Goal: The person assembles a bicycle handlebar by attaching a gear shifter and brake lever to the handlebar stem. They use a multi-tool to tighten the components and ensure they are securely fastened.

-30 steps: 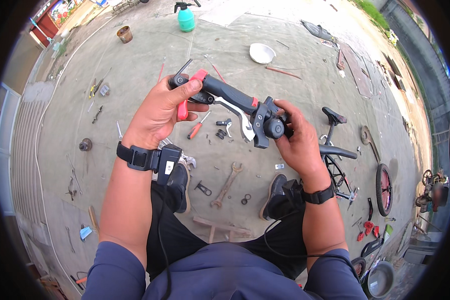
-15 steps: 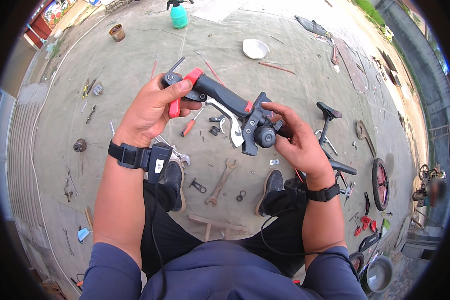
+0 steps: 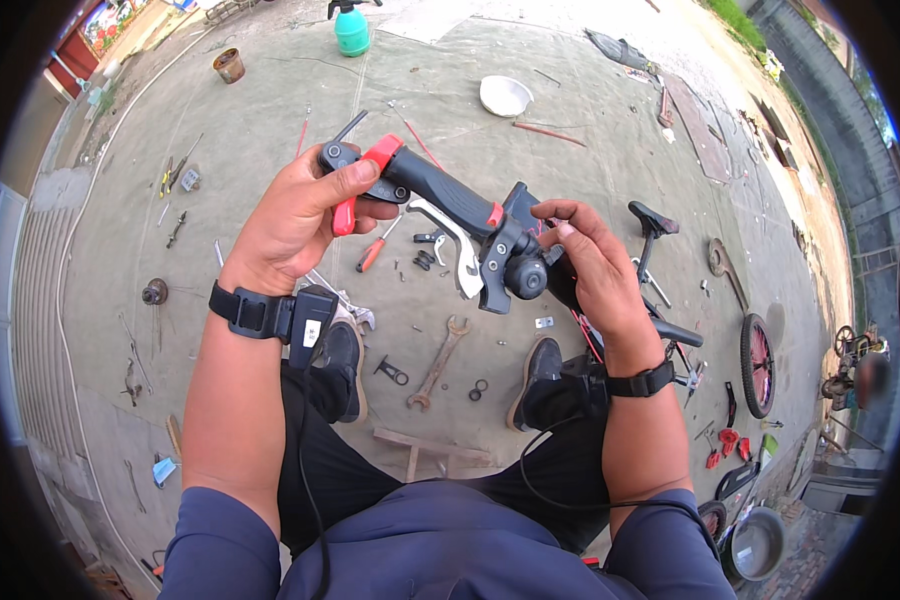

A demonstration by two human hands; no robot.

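Note:
My left hand (image 3: 315,200) is closed round the outer end of a bicycle handlebar (image 3: 445,190), at a red clamp (image 3: 378,155) with black joint pieces. The bar slants down to the right, with a black rubber grip and a silver brake lever (image 3: 455,245) beneath it. Inward of the grip sit a black clamp and a round black bell (image 3: 526,277). My right hand (image 3: 595,260) is beside the bell, thumb and forefinger brought together near a small dark piece behind the clamp; what they pinch is too small to make out.
On the ground cloth lie a large wrench (image 3: 438,362), a red-handled screwdriver (image 3: 370,254) and small loose parts. At right are a saddle (image 3: 653,219), a wheel (image 3: 757,366) and red pieces. Farther off stand a white bowl (image 3: 506,97) and a green spray bottle (image 3: 352,33).
My right hand has loosened from around the bell and clamp, its fingers lifting and drawing together. My left hand keeps its hold on the bar's end.

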